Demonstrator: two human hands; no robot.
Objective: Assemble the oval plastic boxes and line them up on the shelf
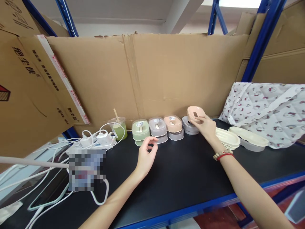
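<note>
three lidded boxes in a row, green drink cup, charger cables

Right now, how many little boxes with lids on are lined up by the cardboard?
3: a green box, a grey box and a peach box, side by side. The right hand holds another peach lid over a grey base.

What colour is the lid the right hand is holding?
Peach-pink lid, pinched by the right hand above a grey base; clearest in the head view.

A single head-worn view looks forward and down, close over the black shelf.
</note>
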